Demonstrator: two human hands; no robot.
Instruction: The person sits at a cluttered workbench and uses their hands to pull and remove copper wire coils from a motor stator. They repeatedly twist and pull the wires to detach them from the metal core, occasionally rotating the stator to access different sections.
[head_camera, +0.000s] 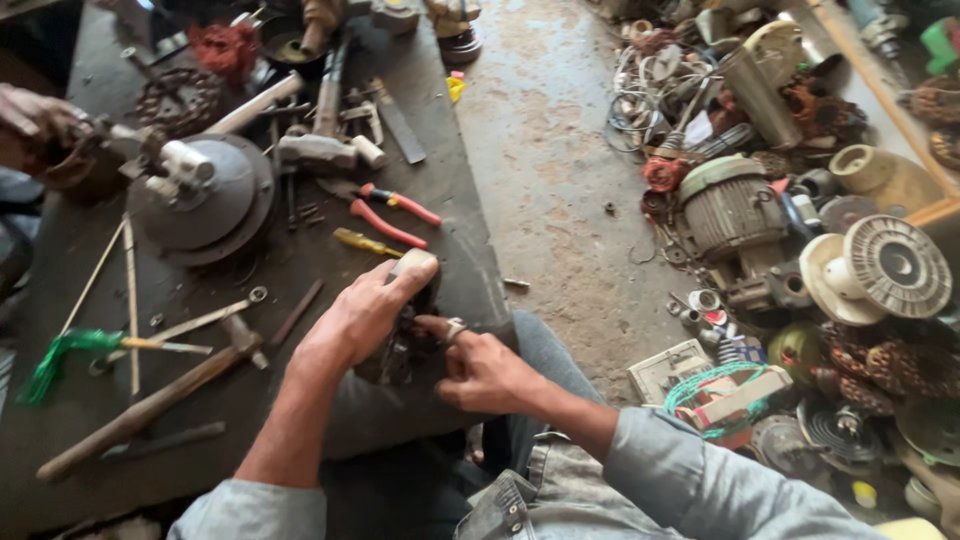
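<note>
Fingers of left hand clamp a dark, likely heavy, rigid metal motor part at desk's near edge; right hand pinches its side.

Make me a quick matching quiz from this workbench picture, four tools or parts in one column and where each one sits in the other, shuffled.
1. red-handled pliers
2. hammer
3. green tassel
4. dark motor part

A. far left of the bench
B. between the left hand and right hand
C. middle of the bench, above the hands
D. lower left, wooden handle slanting

Pairs: 1-C, 2-D, 3-A, 4-B
</note>
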